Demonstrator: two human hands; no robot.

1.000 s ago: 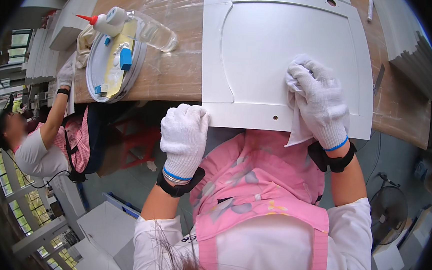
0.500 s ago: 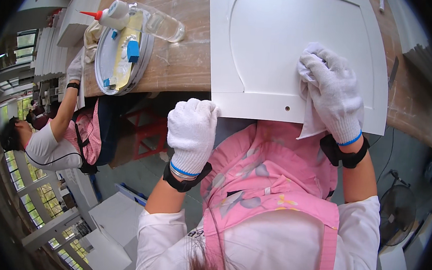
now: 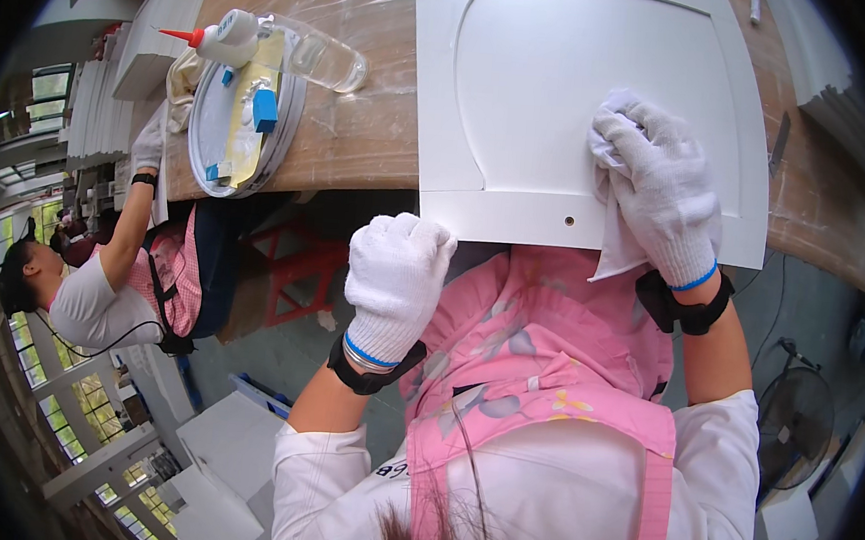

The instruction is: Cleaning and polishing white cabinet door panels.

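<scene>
A white panel (image 3: 555, 98) with a raised curved border and a small hole near its front edge lies on the table. My right hand (image 3: 664, 186), in a white knit glove, is closed around a white cloth (image 3: 616, 228) and rests on the panel's right part. A loose end of the cloth hangs over the front edge. At the panel's near left corner, my gloved left hand (image 3: 398, 280) is curled closed against the edge; its thumb is hidden.
Left on the wooden table (image 3: 373, 115) stand a round white lid (image 3: 200, 123) with blue blocks (image 3: 265, 110), a red-tipped squeeze bottle (image 3: 230, 39) and a clear bottle (image 3: 332, 62). A co-worker (image 3: 116, 278) is at left, near a red stool (image 3: 297, 271). A fan (image 3: 796, 426) stands right.
My left hand has shifted slightly right and down along the panel's corner. My right hand and the cloth have barely moved on the panel. The view has tilted a little.
</scene>
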